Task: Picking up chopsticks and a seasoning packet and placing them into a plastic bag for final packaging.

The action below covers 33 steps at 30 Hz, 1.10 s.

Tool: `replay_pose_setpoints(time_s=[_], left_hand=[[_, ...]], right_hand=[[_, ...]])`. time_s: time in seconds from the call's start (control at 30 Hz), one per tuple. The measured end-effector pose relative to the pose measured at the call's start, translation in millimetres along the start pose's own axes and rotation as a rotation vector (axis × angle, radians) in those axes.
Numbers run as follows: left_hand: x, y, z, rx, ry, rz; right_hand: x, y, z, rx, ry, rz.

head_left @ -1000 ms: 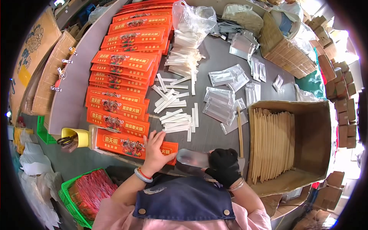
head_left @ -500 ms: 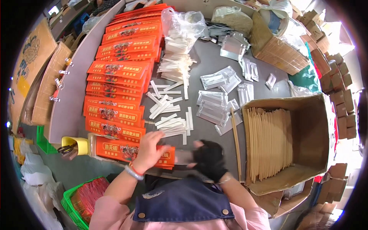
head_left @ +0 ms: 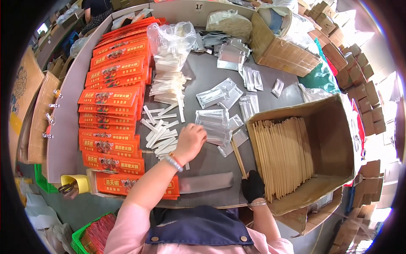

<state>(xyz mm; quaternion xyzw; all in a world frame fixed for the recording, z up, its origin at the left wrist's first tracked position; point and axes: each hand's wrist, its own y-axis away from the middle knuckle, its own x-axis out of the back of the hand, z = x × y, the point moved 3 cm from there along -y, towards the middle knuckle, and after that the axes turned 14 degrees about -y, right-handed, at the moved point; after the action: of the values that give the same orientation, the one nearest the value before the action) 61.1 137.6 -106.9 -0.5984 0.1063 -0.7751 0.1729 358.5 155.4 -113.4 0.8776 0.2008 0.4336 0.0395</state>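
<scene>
My left hand (head_left: pixel 192 142) reaches over the table with its fingers curled at the edge of a pile of clear, silvery flat packets (head_left: pixel 213 127). What its fingertips hold, if anything, is hidden. My right hand (head_left: pixel 253 187), in a black glove, is closed round the near end of a pair of wooden chopsticks (head_left: pixel 238 158) beside a cardboard box. In front of me lies a red printed sleeve (head_left: pixel 163 186) on a small stack, with a clear plastic sleeve (head_left: pixel 207 183) sticking out of its right end. Left of my left hand are scattered white paper-wrapped strips (head_left: pixel 163 136).
The cardboard box (head_left: pixel 334 169) at right holds many chopsticks (head_left: pixel 281 156). Red sleeves (head_left: pixel 112 95) overlap in a long row at left. A yellow holder (head_left: pixel 82 183) with scissors (head_left: pixel 67 187) sits at the near left corner. Another carton (head_left: pixel 283 55) stands at the far right.
My left hand has left the red sleeve and moved right and away to the packets. My right hand has gone from the clear sleeve to the chopsticks. The whole view has shifted.
</scene>
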Motion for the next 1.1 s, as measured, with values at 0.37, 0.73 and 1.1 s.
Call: replay_pose_setpoints(time_s=[0.37,0.73,1.1], left_hand=[[-8.2,-21.1,-0.1,0.075,-0.119,-0.275],[67.3,110.8,30.1,0.163,0.096,-0.417],[80.8,136.1,43.0,0.119,0.087,-0.281]], right_hand=[[10.7,13.4,-35.3,0.274,-0.689,0.418],[45.1,-7.0,-44.0,0.493,-0.207,-0.264],[-49.4,1.6,-78.3,0.873,-0.295,-0.429]])
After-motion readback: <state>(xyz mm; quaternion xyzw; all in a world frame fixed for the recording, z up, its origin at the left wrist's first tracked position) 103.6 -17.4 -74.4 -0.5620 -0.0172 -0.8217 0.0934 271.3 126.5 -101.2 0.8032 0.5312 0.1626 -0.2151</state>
